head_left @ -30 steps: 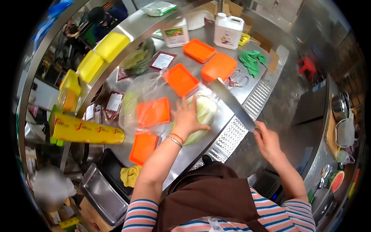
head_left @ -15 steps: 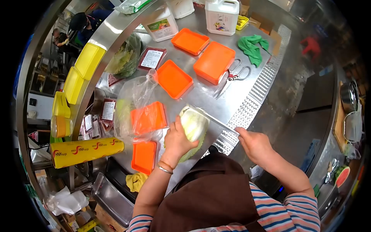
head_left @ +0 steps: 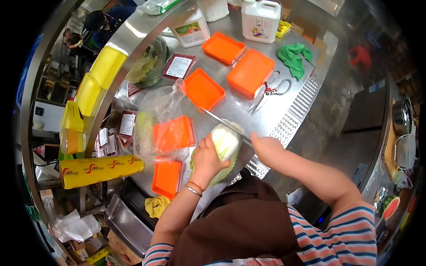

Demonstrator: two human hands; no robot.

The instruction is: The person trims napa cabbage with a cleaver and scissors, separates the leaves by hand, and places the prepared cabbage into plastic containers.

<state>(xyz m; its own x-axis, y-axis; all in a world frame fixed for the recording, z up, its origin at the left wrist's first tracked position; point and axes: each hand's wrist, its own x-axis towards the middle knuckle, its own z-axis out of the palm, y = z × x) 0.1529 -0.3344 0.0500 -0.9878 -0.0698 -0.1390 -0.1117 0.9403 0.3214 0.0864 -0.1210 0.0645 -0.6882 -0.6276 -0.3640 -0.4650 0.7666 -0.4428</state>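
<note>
A pale napa cabbage lies at the near edge of the steel table, its stem end pointing away from me and green leaf edges toward me. My left hand is closed around its left side, fingers on top. With my right hand I grip a knife by its handle. Its blade crosses the cabbage's stem end and points up and left toward an orange tray. Whether the edge is in the cabbage I cannot tell. Left of the cabbage, clear plastic partly covers another orange tray.
Red-handled scissors lie beside a stacked orange box. A green cloth, white jugs and packaged red meat are farther back. A yellow roll box juts in from the left. Two people are beyond the shelf.
My right hand and the knife have moved left and slightly up, so the blade now reaches farther past the cabbage. My left hand stays on the cabbage. The view has shifted slightly.
</note>
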